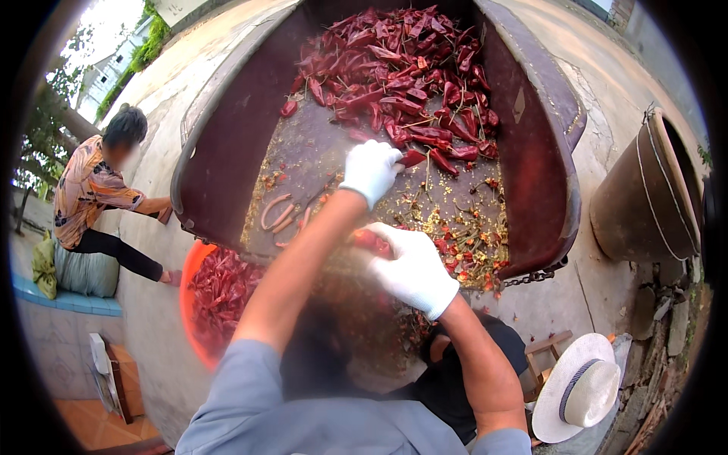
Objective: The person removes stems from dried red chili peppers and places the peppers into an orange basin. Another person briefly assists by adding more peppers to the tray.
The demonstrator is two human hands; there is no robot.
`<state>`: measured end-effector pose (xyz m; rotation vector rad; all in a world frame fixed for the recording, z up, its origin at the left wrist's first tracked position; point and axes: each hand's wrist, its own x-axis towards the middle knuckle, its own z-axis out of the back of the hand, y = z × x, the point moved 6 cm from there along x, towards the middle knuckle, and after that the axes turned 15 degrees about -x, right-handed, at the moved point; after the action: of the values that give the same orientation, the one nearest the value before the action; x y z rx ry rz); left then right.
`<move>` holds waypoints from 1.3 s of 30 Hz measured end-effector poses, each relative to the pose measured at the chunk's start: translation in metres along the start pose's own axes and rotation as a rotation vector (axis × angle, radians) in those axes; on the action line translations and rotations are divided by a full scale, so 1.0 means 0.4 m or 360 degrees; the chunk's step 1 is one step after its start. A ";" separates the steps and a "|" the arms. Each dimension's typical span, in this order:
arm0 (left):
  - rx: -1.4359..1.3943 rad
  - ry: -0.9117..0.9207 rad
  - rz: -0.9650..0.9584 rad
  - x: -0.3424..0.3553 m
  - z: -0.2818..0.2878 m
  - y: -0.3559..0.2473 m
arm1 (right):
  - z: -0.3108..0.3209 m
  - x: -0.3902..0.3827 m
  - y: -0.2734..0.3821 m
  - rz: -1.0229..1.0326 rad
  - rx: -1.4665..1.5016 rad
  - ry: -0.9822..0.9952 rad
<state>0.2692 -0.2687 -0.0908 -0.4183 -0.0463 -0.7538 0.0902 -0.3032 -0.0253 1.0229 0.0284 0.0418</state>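
"One red pepper (412,158) stands out; which hand has it?"
"The white-gloved left hand (371,173) is pinching it, at the near edge of the pepper pile (402,76), inside the dark red cart bed (227,136)."
"And the right hand (413,271)?"
"Also gloved, and nearer to the camera, it is curled around some blurred peppers (370,241); their exact number I cannot tell."
"What is beside?"
"An orange basin (186,311) with more peppers, at the left."

The peppers (409,76) look glossy and wrinkled, the gloves (413,273) matt knit cloth, the basin (199,258) smooth plastic, the hat (595,394) woven.
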 end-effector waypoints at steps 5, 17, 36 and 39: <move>-0.1338 -0.0352 0.0530 -0.144 0.092 0.027 | 0.030 0.030 -0.064 -0.0467 0.0311 -0.0209; -0.1691 -0.0084 0.0276 -0.254 0.179 -0.130 | 0.073 0.080 -0.128 -0.0269 0.0506 -0.0673; 0.0126 -0.0204 0.0274 0.007 0.126 0.174 | 0.065 0.065 -0.081 -0.0312 0.0266 -0.0444; -0.0272 -0.0179 0.0337 -0.078 0.192 0.052 | 0.090 0.052 -0.034 0.0193 -0.0561 -0.0884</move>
<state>0.2686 -0.2053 -0.0334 -0.6183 -0.0425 -0.5262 0.1130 -0.3399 -0.0182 0.6551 -0.5305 -0.1238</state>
